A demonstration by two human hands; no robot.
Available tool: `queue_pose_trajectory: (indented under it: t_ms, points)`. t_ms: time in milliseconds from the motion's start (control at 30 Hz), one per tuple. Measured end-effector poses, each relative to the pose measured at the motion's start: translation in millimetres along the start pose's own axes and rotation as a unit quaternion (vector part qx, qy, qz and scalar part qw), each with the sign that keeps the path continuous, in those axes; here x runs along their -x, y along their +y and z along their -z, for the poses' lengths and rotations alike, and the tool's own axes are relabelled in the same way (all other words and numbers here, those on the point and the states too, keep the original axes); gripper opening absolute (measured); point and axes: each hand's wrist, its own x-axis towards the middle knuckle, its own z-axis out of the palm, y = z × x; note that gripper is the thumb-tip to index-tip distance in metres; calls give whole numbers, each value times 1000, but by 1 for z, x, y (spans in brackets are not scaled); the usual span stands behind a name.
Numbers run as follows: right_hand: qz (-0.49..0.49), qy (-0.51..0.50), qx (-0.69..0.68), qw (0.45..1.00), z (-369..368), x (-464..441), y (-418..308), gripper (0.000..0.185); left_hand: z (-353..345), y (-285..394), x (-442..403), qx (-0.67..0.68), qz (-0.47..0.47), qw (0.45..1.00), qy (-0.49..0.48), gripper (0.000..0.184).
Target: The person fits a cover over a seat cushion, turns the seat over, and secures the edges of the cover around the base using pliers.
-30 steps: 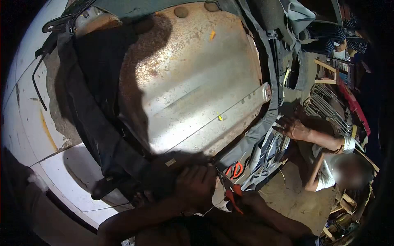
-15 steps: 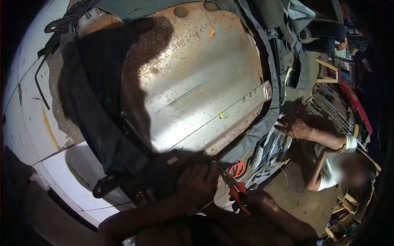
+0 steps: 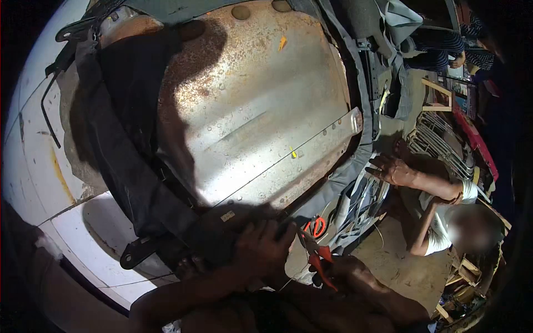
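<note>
A rusty metal seat panel (image 3: 261,111) lies in front of me, edged by dark fabric (image 3: 127,166) on the left and grey fabric on the right. My left hand (image 3: 264,244) presses on the dark fabric at the panel's near edge, its fingers bent together in shadow; what they grip is too dark to tell. My right hand (image 3: 355,272) holds red-handled pliers (image 3: 320,258), whose jaws point up beside my left fingers. Just beyond the pliers lie scissors with orange-red handles (image 3: 316,226).
Another person (image 3: 444,216) sits at the right, one hand near the grey fabric. Behind are metal rods (image 3: 441,141), a wooden frame (image 3: 437,94) and a second person's patterned clothing (image 3: 438,50). White floor tiles (image 3: 41,166) show at the left.
The view has shifted slightly. The pliers' jaws have come a little away from my left fingers, and my left thumb now stands further out from the fabric edge.
</note>
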Motion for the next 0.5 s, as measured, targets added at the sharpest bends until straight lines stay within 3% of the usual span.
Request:
queue_pose_trajectory:
  t_ms: [133,200,267,333,500]
  points:
    - [4,-28,-22,999,1,-5,6,44,1,0,-2,-24,-20,999,18,38]
    - [-4,-64,-120,991,4,-4,12,45,0,1,-1,-27,-21,999,4,37]
    - [-7,-43,-116,992,4,-9,20,48,-2,0,0,-33,-24,999,-11,36]
    - [2,-72,-118,990,7,-12,22,46,-10,-2,-1,-53,-38,997,49,32]
    - [-13,-60,-175,983,-3,3,11,41,-8,0,3,-48,-26,998,38,33]
